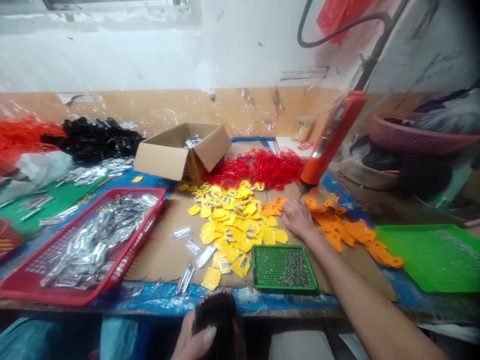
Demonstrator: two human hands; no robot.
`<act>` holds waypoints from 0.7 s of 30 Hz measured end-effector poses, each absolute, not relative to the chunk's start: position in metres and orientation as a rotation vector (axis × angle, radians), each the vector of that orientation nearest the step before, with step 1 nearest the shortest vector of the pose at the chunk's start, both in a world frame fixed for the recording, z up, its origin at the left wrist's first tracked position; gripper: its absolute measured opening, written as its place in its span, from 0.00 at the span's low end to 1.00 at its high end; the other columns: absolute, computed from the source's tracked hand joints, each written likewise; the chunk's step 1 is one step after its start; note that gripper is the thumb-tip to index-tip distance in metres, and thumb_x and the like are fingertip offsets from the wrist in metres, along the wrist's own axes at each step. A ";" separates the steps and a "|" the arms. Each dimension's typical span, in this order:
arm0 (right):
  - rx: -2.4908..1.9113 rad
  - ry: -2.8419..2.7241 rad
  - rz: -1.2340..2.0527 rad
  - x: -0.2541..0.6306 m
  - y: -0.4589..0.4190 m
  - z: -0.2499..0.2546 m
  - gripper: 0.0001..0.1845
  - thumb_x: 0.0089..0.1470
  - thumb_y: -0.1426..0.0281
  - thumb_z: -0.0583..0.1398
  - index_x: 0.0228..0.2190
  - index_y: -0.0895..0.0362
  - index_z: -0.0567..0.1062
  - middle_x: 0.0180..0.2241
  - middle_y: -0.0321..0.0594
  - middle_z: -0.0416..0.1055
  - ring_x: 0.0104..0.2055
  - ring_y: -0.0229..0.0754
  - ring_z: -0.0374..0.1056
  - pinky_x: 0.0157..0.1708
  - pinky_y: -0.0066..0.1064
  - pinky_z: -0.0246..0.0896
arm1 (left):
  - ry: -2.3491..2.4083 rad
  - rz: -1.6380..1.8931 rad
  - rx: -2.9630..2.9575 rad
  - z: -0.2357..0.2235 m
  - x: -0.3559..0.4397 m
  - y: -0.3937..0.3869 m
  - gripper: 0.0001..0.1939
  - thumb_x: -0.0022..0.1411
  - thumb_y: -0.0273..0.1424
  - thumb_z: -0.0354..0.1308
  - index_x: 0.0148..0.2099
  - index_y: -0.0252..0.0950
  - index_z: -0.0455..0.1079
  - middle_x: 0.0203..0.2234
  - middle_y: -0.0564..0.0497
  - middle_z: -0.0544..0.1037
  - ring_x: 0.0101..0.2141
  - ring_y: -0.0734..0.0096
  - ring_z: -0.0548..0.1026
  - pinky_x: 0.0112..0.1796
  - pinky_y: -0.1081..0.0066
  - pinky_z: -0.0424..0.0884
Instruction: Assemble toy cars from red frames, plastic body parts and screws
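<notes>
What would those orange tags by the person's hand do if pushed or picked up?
The orange tags look thin and flat, so they are probably light and a little bendy. Lying overlapped, they seem unlikely to roll, though a push from the right hand would probably slide several together across the cardboard sheet.

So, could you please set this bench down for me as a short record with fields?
left hand: holds black bundle below bench edge
right hand: flat on cardboard sheet, between yellow tags and orange tags
nearest: green tray of screws
also: red basket of foil packets; box; red cords
</notes>
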State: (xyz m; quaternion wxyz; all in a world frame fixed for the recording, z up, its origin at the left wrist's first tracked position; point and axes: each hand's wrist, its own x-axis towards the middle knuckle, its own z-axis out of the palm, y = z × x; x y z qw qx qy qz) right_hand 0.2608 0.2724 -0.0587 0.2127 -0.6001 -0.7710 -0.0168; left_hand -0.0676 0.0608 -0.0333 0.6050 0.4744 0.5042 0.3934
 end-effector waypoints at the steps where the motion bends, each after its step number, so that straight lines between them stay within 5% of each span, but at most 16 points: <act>1: -1.641 -2.148 -0.047 0.262 0.267 -0.058 0.07 0.56 0.75 0.56 0.29 0.60 0.73 0.33 0.47 0.72 0.44 0.49 0.67 0.53 0.47 0.57 | 1.212 0.918 1.086 -0.027 -0.073 0.069 0.36 0.57 0.56 0.53 0.57 0.35 0.72 0.40 0.40 0.81 0.41 0.46 0.80 0.41 0.54 0.78; 4: -1.547 -2.136 -0.042 0.266 0.238 -0.054 0.09 0.55 0.75 0.53 0.30 0.58 0.73 0.34 0.48 0.73 0.44 0.51 0.68 0.53 0.46 0.58 | 1.529 1.003 1.331 -0.010 -0.101 0.104 0.35 0.53 0.53 0.61 0.56 0.35 0.71 0.46 0.41 0.80 0.48 0.46 0.77 0.49 0.55 0.74; 7: -1.483 -2.043 -0.026 0.275 0.204 -0.053 0.10 0.58 0.71 0.52 0.38 0.56 0.73 0.40 0.46 0.75 0.45 0.48 0.70 0.48 0.40 0.65 | 1.793 0.975 1.484 -0.002 -0.137 0.143 0.35 0.52 0.55 0.58 0.52 0.33 0.71 0.43 0.41 0.81 0.45 0.46 0.78 0.45 0.55 0.76; 12: -1.499 -1.790 0.111 0.294 0.175 -0.067 0.12 0.61 0.65 0.52 0.39 0.56 0.72 0.34 0.42 0.77 0.34 0.43 0.76 0.34 0.32 0.72 | 1.885 0.865 1.707 -0.015 -0.174 0.172 0.30 0.57 0.55 0.52 0.48 0.35 0.72 0.43 0.42 0.81 0.44 0.51 0.79 0.48 0.56 0.74; 17: -1.561 -1.672 0.305 0.300 0.182 -0.083 0.17 0.58 0.62 0.53 0.45 0.56 0.73 0.38 0.45 0.79 0.36 0.45 0.77 0.33 0.34 0.74 | 2.050 0.797 1.845 -0.024 -0.194 0.169 0.34 0.60 0.52 0.53 0.58 0.31 0.65 0.49 0.37 0.78 0.43 0.53 0.80 0.42 0.60 0.77; 21: -1.654 -1.798 0.072 0.290 0.186 -0.088 0.18 0.59 0.65 0.51 0.47 0.56 0.71 0.40 0.46 0.78 0.36 0.47 0.77 0.33 0.36 0.72 | 2.117 0.612 2.441 -0.008 -0.188 0.168 0.21 0.63 0.41 0.52 0.54 0.37 0.70 0.49 0.40 0.77 0.49 0.48 0.76 0.49 0.53 0.74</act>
